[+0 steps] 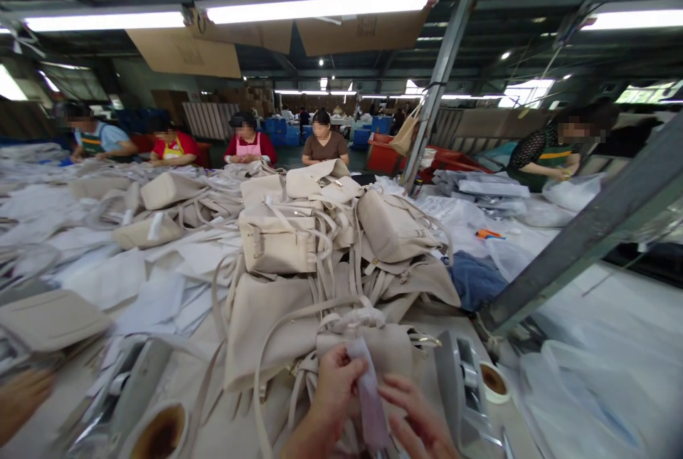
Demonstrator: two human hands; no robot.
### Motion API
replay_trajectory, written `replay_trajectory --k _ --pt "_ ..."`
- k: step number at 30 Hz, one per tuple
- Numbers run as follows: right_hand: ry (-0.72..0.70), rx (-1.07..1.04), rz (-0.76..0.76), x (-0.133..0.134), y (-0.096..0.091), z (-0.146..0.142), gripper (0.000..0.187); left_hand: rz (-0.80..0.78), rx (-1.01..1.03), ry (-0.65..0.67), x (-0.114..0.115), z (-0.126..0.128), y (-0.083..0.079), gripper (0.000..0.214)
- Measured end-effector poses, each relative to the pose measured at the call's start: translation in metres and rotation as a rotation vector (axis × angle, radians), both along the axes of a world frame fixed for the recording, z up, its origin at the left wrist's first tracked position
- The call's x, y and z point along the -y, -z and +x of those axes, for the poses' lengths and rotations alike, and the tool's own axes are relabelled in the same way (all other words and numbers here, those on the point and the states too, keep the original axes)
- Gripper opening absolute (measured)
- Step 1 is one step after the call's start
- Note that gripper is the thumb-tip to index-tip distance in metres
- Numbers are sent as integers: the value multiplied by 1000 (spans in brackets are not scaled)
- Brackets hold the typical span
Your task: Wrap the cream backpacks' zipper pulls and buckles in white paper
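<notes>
My left hand [329, 398] pinches a translucent whitish strip [368, 395] between thumb and fingers, in front of a beige handbag [373, 349]. Close on the strip's right side is my right hand [413, 416], its fingers apart and slightly bent. Whether its fingertips touch the strip is unclear. The lower end of the strip runs down between both hands, partly hidden. Behind them, the bag's handle [355, 318] looks wrapped in clear or white film. Beige straps [259, 381] hang loosely left of my left hand.
More beige handbags [280, 242] are heaped ahead. Tape dispensers [464, 388] and brown-stained cups [160, 434] stand on both sides. White sheets [154, 295] lie left, beside another person's hand [24, 398]. A slanted metal post [587, 231] rises at right. Several people sit beyond the table.
</notes>
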State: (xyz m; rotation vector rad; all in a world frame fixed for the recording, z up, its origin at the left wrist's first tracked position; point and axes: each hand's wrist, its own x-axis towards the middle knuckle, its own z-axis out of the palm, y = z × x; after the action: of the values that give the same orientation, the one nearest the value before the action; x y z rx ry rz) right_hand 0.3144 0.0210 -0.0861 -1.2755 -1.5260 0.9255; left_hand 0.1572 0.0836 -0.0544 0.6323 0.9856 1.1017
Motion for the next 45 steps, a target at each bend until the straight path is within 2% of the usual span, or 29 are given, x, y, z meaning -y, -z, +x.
replay_trajectory --k 2,3,6,9,14,19,23,29,35,39,42,45 --pt "145 -91 -113 -17 -21 -7 37 8 -13 21 2 -3 -3 34" --pt "157 -128 -158 -27 -31 -12 40 16 -18 33 3 -5 -3 36" --pt "48 -179 -234 -54 -53 -26 38 29 -31 41 7 -7 -3 42" --pt "-53 -212 -311 -67 -62 -36 33 -5 -5 1 9 -6 -1 47" --pt "-71 -335 -411 -66 -61 -40 31 5 2 -185 9 -4 0 41" --pt "-55 -385 -417 -67 -55 -42 30 139 -212 -310 10 -4 -3 25" --pt "-42 -393 -412 -67 -52 -44 32 167 -300 -299 10 -5 -9 12" --pt "-29 -458 -397 -68 -49 -46 37 261 -344 -317 10 -7 -11 8" --pt "29 -418 -396 -70 -48 -50 40 201 -197 -235 11 -7 -1 18" --pt "40 -322 -376 -69 -57 -48 38 153 -42 -196 13 -9 1 25" --pt "-89 -248 -409 -68 -67 -41 40 118 41 -132 16 -10 -4 33" --pt "-237 -269 -435 -70 -74 -34 35 98 96 -130 19 -10 -8 43"
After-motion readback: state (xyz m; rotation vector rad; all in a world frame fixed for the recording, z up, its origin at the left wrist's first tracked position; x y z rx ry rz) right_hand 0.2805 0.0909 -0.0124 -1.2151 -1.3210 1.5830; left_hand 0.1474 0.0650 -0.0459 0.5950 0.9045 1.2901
